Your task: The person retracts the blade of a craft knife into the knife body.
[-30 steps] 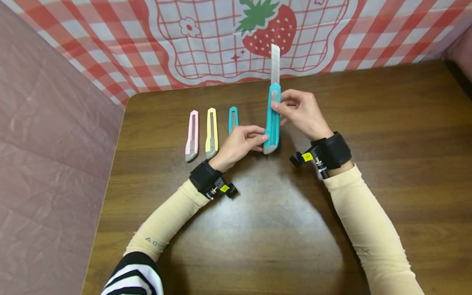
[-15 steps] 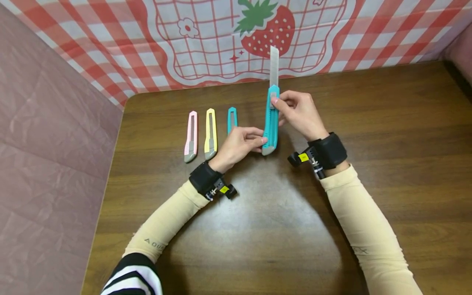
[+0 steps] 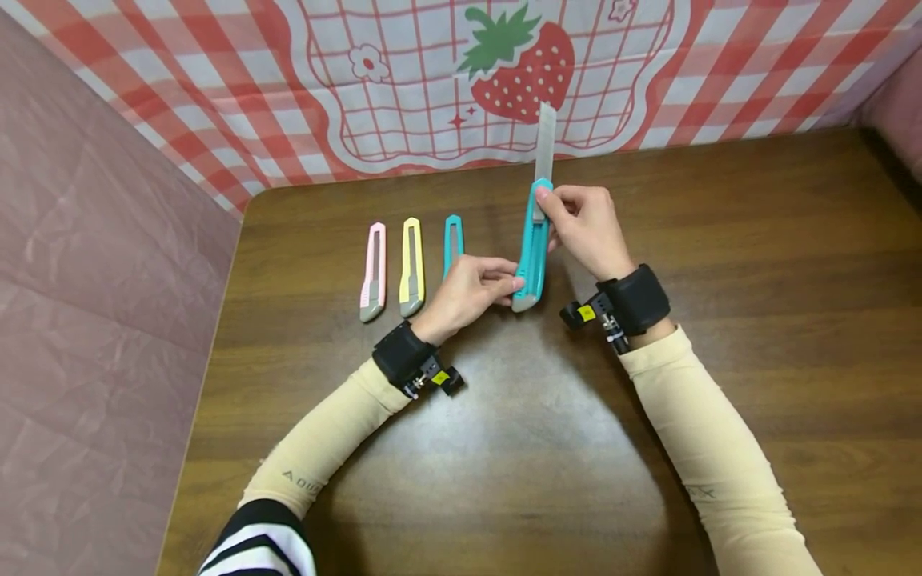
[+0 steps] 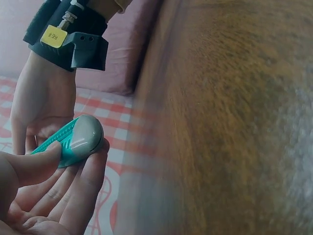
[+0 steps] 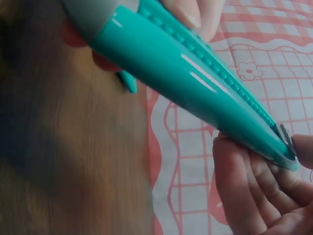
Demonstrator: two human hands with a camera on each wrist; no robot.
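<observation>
A teal utility knife (image 3: 534, 248) is held up between both hands in the head view, its long blade (image 3: 545, 144) extended toward the back cloth. My left hand (image 3: 464, 292) pinches its grey butt end (image 4: 87, 133) between thumb and fingers. Near the blade end, my right hand (image 3: 587, 224) grips the handle, the thumb on the front by the grey slider (image 5: 284, 137). On the table left of the hands lie a pink utility knife (image 3: 374, 272), a yellow utility knife (image 3: 412, 268) and a smaller teal utility knife (image 3: 453, 236), partly hidden behind my left hand.
The brown wooden table (image 3: 490, 480) runs under both forearms. A red-and-white checked cloth (image 3: 403, 96) with a strawberry print hangs along its back edge, behind the blade. Pink fabric (image 3: 94, 320) stands along the left side.
The right thumb has shifted along the handle toward the blade end, and the knife's tip now leans slightly more to the right. Its blade stays extended. The left hand keeps its pinch.
</observation>
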